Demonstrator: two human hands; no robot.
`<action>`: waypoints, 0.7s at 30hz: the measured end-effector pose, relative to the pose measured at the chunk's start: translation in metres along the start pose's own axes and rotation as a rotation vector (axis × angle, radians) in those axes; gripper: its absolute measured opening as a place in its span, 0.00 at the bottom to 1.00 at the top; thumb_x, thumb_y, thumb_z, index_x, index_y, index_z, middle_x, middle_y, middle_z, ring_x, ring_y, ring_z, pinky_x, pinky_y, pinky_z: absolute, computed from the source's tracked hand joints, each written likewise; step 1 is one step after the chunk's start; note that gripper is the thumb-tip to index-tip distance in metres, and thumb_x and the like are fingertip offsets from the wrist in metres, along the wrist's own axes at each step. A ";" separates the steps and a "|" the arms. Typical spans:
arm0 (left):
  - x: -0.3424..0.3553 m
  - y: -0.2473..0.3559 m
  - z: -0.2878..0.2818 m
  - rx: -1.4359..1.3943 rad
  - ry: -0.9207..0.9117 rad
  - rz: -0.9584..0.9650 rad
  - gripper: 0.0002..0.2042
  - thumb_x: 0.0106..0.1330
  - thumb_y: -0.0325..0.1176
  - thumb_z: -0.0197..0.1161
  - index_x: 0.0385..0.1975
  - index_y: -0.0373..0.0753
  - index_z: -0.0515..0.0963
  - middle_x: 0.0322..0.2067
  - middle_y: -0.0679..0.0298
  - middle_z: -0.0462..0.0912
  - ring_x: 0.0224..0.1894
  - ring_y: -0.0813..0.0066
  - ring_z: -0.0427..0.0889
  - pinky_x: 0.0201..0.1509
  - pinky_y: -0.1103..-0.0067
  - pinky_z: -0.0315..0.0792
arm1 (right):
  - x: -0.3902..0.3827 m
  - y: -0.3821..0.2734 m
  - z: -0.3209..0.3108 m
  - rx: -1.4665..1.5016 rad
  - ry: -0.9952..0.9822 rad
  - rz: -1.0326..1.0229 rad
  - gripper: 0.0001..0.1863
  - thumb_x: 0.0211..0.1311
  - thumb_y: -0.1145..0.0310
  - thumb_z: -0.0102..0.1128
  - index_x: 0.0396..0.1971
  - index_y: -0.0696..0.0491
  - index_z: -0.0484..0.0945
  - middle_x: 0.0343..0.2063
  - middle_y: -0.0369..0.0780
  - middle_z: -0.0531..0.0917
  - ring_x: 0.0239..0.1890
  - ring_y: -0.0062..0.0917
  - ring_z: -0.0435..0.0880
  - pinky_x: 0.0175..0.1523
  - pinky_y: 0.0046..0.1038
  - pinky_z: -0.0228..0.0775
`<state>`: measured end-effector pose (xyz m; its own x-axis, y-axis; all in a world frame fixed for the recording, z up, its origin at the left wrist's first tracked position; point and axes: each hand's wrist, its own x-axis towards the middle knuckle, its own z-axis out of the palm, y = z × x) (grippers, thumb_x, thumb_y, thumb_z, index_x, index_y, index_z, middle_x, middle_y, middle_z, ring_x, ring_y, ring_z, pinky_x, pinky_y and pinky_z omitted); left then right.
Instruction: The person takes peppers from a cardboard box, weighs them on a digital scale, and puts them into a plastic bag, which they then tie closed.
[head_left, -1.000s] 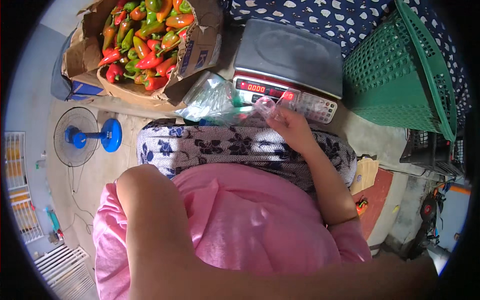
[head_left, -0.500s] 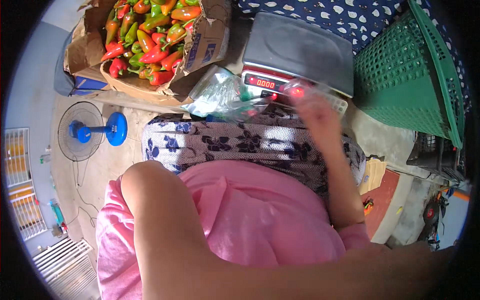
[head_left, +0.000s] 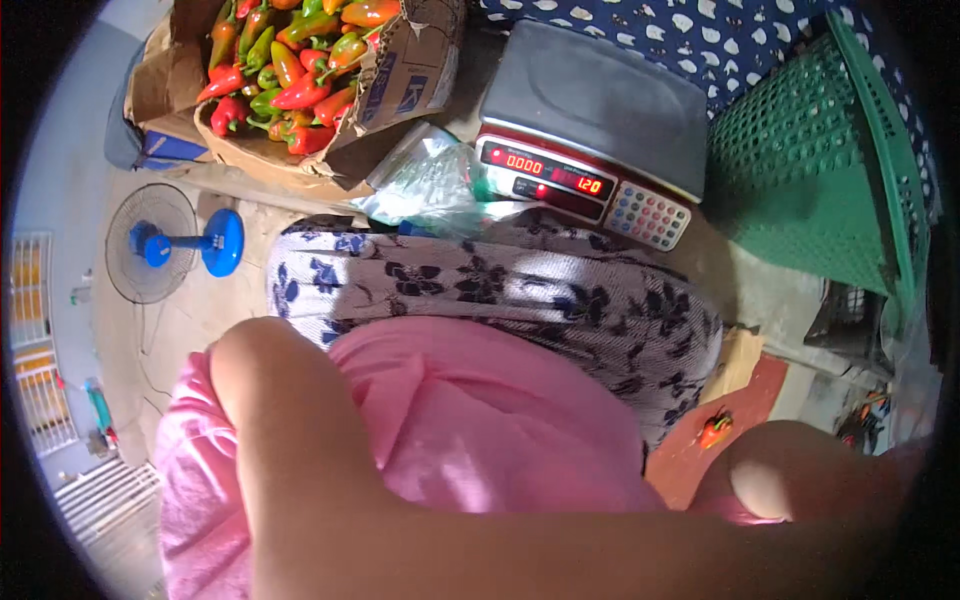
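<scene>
My bare left arm (head_left: 420,545) bends across the lower edge toward the right rim. At the lower right shows part of my right arm (head_left: 795,465), bent. Neither hand can be made out; both are past the dark rim. A faint, see-through sheet of clear plastic (head_left: 912,365) hangs at the right edge, and whatever holds it is hidden. Ahead of my lap stands a digital scale (head_left: 600,105) with a bare grey platform, lit red digits and a keypad. Clear plastic bags (head_left: 430,185) lie to its left.
An opened cardboard box (head_left: 415,75) of red, green and orange peppers (head_left: 290,65) stands at the far left. A green perforated basket (head_left: 800,180) leans right of the scale. One pepper (head_left: 716,428) lies on the reddish floor. A blue fan (head_left: 222,243) is at left.
My right hand, blurred over the scale with clear plastic, has pulled back to the right out of view. The scale's keypad and second display are uncovered. The view has shifted slightly.
</scene>
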<state>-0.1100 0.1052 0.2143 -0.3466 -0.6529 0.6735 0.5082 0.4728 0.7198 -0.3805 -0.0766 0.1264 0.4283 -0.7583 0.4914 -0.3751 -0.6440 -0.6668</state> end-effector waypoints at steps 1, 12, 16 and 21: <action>-0.002 0.002 -0.002 0.018 -0.003 0.005 0.21 0.67 0.32 0.59 0.56 0.31 0.66 0.52 0.55 0.73 0.54 0.70 0.74 0.58 0.75 0.68 | -0.005 -0.001 -0.002 -0.001 0.004 0.001 0.18 0.59 0.63 0.62 0.48 0.52 0.76 0.38 0.41 0.82 0.38 0.26 0.81 0.44 0.30 0.73; -0.009 0.006 -0.009 0.065 0.019 0.001 0.23 0.67 0.32 0.59 0.60 0.31 0.64 0.55 0.54 0.72 0.55 0.69 0.73 0.58 0.75 0.68 | -0.023 -0.009 -0.039 -0.026 0.070 -0.020 0.18 0.59 0.65 0.60 0.49 0.52 0.75 0.39 0.41 0.82 0.39 0.27 0.81 0.44 0.30 0.73; -0.003 0.006 -0.014 0.028 0.040 -0.057 0.24 0.67 0.32 0.59 0.61 0.31 0.63 0.56 0.53 0.71 0.56 0.69 0.73 0.58 0.75 0.68 | -0.011 -0.014 -0.052 -0.006 0.066 -0.046 0.18 0.59 0.66 0.60 0.49 0.52 0.75 0.40 0.41 0.82 0.39 0.27 0.81 0.44 0.30 0.73; -0.014 -0.004 -0.027 -0.060 0.030 -0.171 0.25 0.67 0.31 0.59 0.62 0.30 0.62 0.57 0.52 0.71 0.57 0.69 0.73 0.58 0.75 0.68 | -0.024 -0.068 -0.077 0.204 0.009 -0.276 0.18 0.59 0.67 0.59 0.50 0.52 0.75 0.41 0.41 0.81 0.40 0.28 0.81 0.44 0.30 0.73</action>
<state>-0.0854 0.0966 0.1974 -0.4083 -0.7387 0.5363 0.4904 0.3180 0.8114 -0.4287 -0.0225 0.2036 0.4829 -0.5601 0.6732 -0.0738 -0.7920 -0.6060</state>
